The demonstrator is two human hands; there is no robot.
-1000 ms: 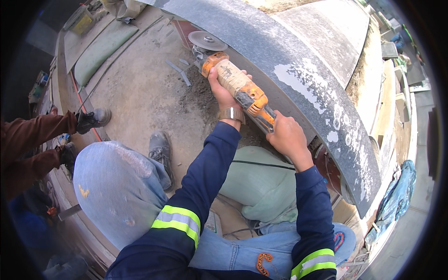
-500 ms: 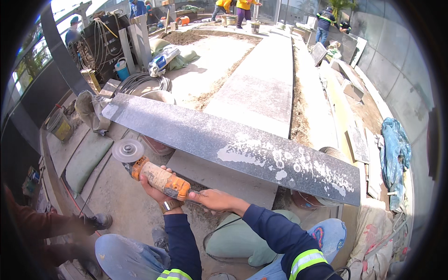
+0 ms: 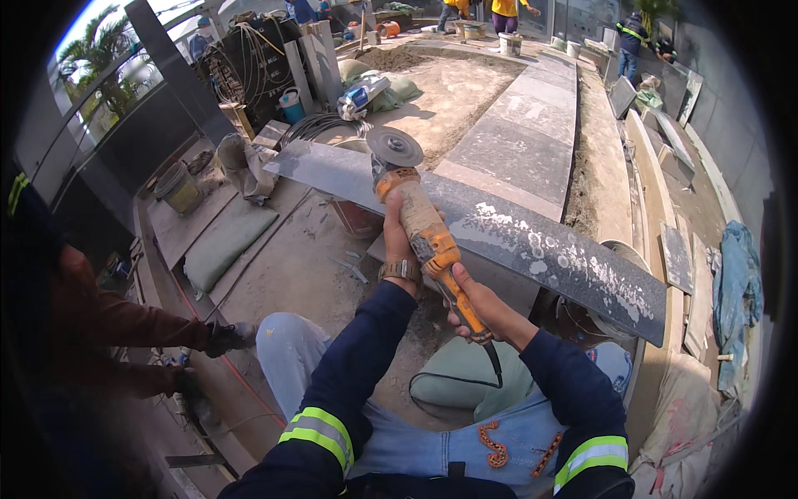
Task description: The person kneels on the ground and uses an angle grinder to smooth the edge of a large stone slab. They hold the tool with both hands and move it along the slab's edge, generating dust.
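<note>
An orange angle grinder (image 3: 422, 223) is held up in front of me, its round disc (image 3: 395, 147) pointing away over the far left part of a long grey stone slab (image 3: 507, 218). My left hand (image 3: 397, 231) is wrapped round the grinder's body behind the head. Farther back, my right hand (image 3: 486, 306) grips its rear handle, where a black cord (image 3: 494, 363) hangs down. Patchy white residue (image 3: 553, 258) marks the slab's right half. Beneath the slab's left part stands a reddish bucket (image 3: 359, 219). Whether the disc spins or touches stone, I cannot tell.
Between my knees lies a pale green sack (image 3: 465, 370); another sack (image 3: 229, 249) rests at left. A co-worker's legs (image 3: 137, 320) are close on the left. Coiled cable (image 3: 320, 127) lies behind the slab. Stone offcuts (image 3: 675, 258) and blue plastic sheeting (image 3: 738, 291) line the right side.
Both hands have carried the grinder up and to the right, turning its disc from beside the slab to over it. The view has shifted left and my arms reach farther forward.
</note>
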